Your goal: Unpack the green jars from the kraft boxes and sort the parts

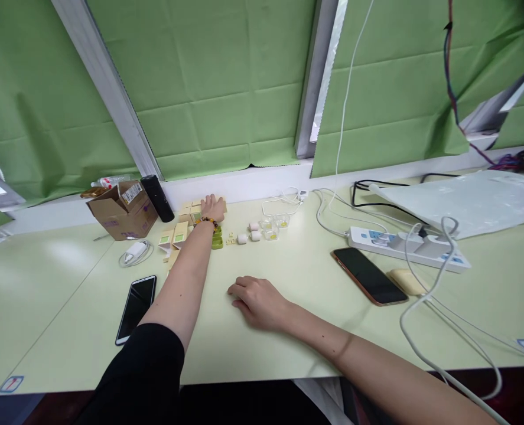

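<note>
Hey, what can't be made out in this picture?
All in the head view:
Left hand: whether it grips anything; its back hides the palm.
Beige carton: print too small to read.
Green tray: partly covered by the left forearm.
Cardboard box: contents hidden by its walls.
White plastic sheet: cut off by the right edge.

Green blinds [217, 88] over a pale yellow-green worktop [297, 262].
The small boxes [181, 234] are pale yellow with bright green squares, the little tray [217, 241] olive green, the small cylinders [242, 239] whitish to pale pink; the carton [120, 223] is brown with purple print, the power strip [407, 254] white and blue.
</note>
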{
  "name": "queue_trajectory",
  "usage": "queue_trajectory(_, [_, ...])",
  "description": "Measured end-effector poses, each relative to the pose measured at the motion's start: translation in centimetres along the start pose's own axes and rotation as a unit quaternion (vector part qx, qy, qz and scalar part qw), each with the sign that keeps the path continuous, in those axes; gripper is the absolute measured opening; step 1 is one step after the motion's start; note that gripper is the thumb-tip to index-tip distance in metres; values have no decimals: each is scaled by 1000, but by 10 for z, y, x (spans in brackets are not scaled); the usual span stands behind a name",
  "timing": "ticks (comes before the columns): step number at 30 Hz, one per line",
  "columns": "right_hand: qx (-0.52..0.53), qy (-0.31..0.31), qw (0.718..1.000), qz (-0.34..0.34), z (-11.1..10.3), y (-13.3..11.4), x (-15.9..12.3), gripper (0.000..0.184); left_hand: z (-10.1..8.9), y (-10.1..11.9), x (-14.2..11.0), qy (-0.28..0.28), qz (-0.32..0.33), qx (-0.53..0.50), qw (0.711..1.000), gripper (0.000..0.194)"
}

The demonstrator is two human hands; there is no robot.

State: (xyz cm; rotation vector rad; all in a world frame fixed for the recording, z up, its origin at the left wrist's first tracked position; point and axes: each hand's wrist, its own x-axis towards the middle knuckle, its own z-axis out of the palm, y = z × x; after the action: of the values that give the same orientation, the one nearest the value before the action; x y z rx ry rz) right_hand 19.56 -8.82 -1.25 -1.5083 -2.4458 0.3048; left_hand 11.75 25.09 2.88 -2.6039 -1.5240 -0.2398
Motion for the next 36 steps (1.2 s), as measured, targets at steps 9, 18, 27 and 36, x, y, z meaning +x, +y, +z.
queue_trajectory(9, [-15, -10, 1000, -9, 2, 2, 0, 17, 6, 10, 7, 32, 51, -58, 997, 61])
queue_trajectory(18, [9, 50, 999, -11, -8, 7, -3, 19, -34, 20, -25, 71, 92, -187, 975, 56])
queue_trajectory(27, [88, 296, 944, 114, -57, 60, -18, 12, -81, 30, -191, -85, 306, -351, 881, 46])
queue_trajectory(36, [-18, 37, 992, 120, -41, 36, -15, 32, -49, 24, -261, -110, 266, -359, 888, 73])
